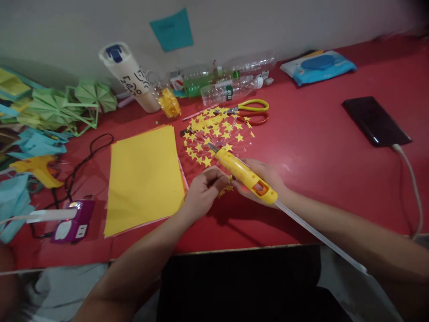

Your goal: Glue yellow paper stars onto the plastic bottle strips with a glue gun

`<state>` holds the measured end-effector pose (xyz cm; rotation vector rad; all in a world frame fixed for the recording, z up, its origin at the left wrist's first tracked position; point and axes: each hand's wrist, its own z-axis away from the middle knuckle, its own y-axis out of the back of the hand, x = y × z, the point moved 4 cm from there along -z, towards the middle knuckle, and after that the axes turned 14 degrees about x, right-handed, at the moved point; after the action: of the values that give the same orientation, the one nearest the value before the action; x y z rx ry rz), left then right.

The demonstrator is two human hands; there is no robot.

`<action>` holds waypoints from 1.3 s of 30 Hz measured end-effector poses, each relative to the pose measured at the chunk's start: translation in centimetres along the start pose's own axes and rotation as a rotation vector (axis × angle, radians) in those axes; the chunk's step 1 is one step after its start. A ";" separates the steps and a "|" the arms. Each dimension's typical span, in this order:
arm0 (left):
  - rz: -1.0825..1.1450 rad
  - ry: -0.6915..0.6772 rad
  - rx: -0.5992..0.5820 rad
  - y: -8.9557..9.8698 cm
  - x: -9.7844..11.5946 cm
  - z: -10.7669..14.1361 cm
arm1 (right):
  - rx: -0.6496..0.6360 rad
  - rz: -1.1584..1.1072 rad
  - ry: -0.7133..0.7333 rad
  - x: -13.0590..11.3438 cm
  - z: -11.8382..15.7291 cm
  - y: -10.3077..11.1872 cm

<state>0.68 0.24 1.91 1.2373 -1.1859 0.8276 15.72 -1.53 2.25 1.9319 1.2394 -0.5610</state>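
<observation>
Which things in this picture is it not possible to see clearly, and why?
In the head view:
Right hand: its grip is partly hidden behind the glue gun.
Left hand: it covers whatever it may pinch.
Teal note: any writing is too faint and blurred.
Paper shapes: cut off by the left edge.

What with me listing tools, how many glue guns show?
2: a glue gun in the right hand, another glue gun near blue paper at left; more may be hidden.

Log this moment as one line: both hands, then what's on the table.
right hand: holding yellow glue gun | left hand: near yellow stars, grip unclear | red table: yellow paper, scissors, phone
</observation>
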 end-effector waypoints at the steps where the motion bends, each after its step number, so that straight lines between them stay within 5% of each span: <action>1: -0.005 -0.011 -0.002 0.0 0.1 0.0 | -0.001 0.003 -0.029 0.0 0.0 0.0; 7: 0.005 -0.038 -0.039 -0.2 0.4 0.1 | -0.003 -0.067 -0.168 -0.1 0.0 0.0; 19: -0.031 -0.237 -0.002 -0.2 0.4 0.6 | 0.013 -0.083 -0.184 -0.5 0.1 0.0; 25: -0.052 -0.340 0.095 0.8 1.4 1.0 | 0.045 -0.077 -0.066 -1.3 -0.5 0.8; 31: -0.029 -0.323 0.395 3.3 1.7 0.3 | 0.026 0.024 0.205 -2.0 -1.0 1.7; 39: -0.045 -0.270 0.445 3.3 1.4 -0.2 | 0.009 0.075 0.378 -3.0 -1.0 0.9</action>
<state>-2.09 0.90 4.15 1.7775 -1.2181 0.9435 15.25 -2.68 5.25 2.1475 1.3858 -0.1651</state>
